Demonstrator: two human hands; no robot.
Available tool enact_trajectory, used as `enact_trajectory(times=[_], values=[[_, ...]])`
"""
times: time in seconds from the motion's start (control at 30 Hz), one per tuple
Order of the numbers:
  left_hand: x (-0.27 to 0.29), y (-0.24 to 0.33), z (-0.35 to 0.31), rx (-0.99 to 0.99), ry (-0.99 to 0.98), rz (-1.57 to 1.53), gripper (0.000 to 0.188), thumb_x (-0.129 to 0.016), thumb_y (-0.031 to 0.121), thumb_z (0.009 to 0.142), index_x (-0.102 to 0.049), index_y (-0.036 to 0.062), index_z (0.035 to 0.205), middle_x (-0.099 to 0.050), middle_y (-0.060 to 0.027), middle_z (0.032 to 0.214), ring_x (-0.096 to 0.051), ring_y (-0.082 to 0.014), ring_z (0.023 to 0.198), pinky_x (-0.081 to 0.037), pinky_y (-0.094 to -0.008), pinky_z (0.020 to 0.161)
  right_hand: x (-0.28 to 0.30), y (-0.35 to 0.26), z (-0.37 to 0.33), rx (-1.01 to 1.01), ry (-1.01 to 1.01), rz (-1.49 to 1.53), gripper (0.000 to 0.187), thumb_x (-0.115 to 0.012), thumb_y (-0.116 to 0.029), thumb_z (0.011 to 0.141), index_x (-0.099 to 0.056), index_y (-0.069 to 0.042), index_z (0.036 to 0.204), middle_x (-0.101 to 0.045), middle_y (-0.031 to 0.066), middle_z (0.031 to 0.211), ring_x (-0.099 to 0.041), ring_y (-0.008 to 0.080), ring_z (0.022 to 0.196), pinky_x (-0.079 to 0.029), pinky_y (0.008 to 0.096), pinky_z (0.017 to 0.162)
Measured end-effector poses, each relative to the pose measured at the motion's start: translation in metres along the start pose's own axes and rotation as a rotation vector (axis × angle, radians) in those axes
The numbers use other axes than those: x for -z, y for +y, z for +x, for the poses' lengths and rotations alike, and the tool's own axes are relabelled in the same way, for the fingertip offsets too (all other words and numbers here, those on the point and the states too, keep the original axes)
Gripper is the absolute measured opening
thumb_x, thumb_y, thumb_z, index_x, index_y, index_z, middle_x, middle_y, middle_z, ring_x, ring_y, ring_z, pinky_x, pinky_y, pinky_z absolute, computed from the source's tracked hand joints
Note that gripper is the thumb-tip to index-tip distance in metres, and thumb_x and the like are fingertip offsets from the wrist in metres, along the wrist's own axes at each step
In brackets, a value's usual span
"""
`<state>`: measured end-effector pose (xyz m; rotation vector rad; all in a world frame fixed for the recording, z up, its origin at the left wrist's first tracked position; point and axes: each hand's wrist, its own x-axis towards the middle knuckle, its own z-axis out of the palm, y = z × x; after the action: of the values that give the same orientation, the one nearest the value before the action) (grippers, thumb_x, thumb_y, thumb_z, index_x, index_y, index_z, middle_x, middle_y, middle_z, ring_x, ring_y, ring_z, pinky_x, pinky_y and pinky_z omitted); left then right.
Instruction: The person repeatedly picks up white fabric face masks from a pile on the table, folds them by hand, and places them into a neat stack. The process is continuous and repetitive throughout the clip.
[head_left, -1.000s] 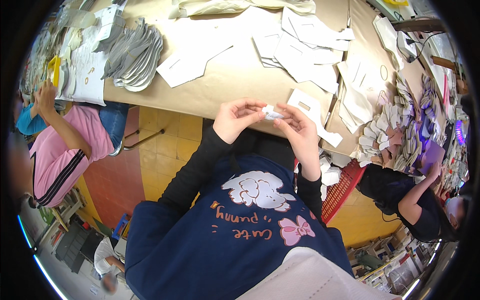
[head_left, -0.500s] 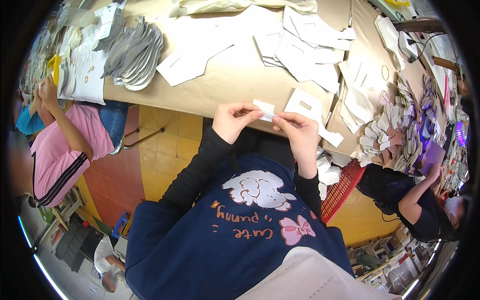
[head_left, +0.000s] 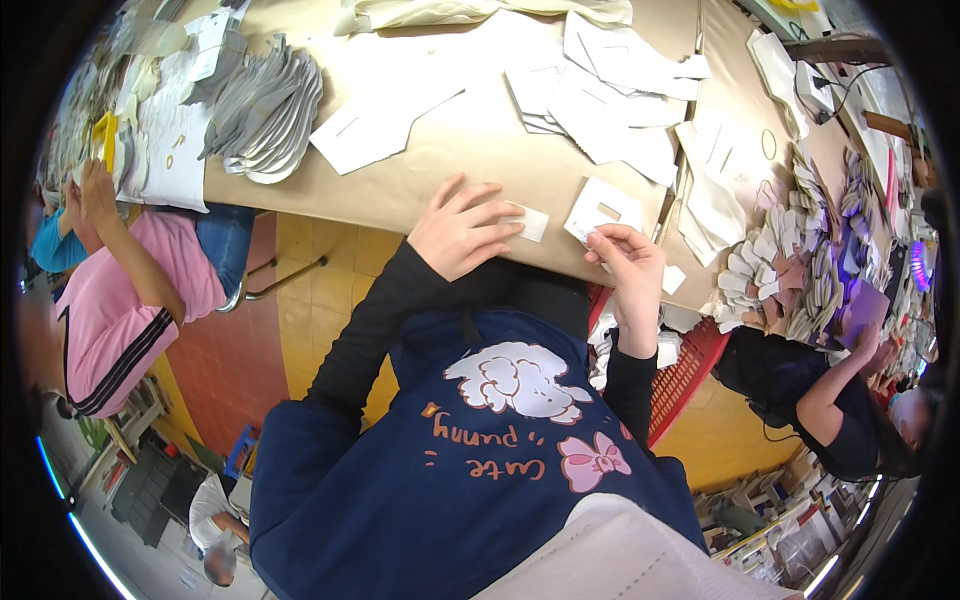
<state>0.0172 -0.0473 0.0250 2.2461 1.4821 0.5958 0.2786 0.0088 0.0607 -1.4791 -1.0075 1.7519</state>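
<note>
The step in hand looks like handling small flat pieces at the near edge of the brown-covered worktop (head_left: pixel 385 195). The left hand (head_left: pixel 458 234) is open, fingers spread, fingertips at a small white rectangular piece (head_left: pixel 535 226) lying there. The right hand's (head_left: pixel 637 270) thumb and forefinger come together by a white flat piece with a rectangular cut-out (head_left: pixel 590 203); what they pinch, I cannot tell. Lifting the rectangle would call for catching its thin edge.

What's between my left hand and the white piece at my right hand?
A small pale patch on the table, its left end overlapped by your left hand, in the head view.
</note>
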Motion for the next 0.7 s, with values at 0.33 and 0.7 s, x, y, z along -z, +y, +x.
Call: enact_trajectory(times=[0.33,0.7], values=[[-0.007,0.007,-0.018,0.061,-0.033,0.148,0.041,-0.075,0.031,0.083,-0.070,0.0251,0.123,-0.048,0.0149,0.151,-0.036,-0.0269,0.146,-0.021,-0.0638,0.118,-0.069,0.017,0.009,-0.042,-0.155,-0.164,0.015,-0.075,-0.004,0.089,-0.075,0.006,0.100,-0.074,0.0079,0.084,-0.069,0.0092,0.072,-0.051,0.0187,0.060],[-0.002,0.001,0.000,0.279,0.127,-0.231,0.013,-0.071,0.021,0.089,-0.077,0.0093,0.089,-0.068,0.0015,0.123,-0.055,-0.0210,0.126,-0.031,-0.0467,0.113,-0.061,0.015,0.011,-0.118,0.033,-0.286,0.016,-0.077,-0.011,0.088,-0.076,0.003,0.096,-0.074,0.0057,0.078,-0.071,0.0088,0.070,-0.049,0.0184,0.053]])
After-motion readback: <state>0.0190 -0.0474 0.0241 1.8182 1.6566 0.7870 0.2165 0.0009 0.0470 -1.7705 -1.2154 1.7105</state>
